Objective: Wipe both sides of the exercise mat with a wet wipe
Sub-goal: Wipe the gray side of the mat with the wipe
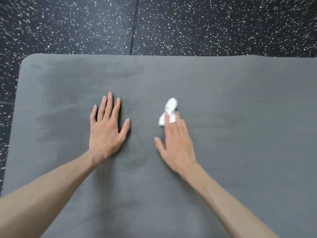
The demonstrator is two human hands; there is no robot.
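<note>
A grey ribbed exercise mat (223, 93) lies flat on the floor and fills most of the view; its far edge and rounded far-left corner show. My left hand (107, 129) rests palm down on the mat, fingers spread, holding nothing. My right hand (176, 143) is blurred and presses a crumpled white wet wipe (169, 109) onto the mat under its fingertips. Most of the wipe sticks out beyond the fingers. Darker damp streaks mark the mat to the left of my left hand.
Black rubber flooring with white speckles (85, 24) surrounds the mat at the far side and the left. A seam in the floor (134, 26) runs away from the mat's far edge.
</note>
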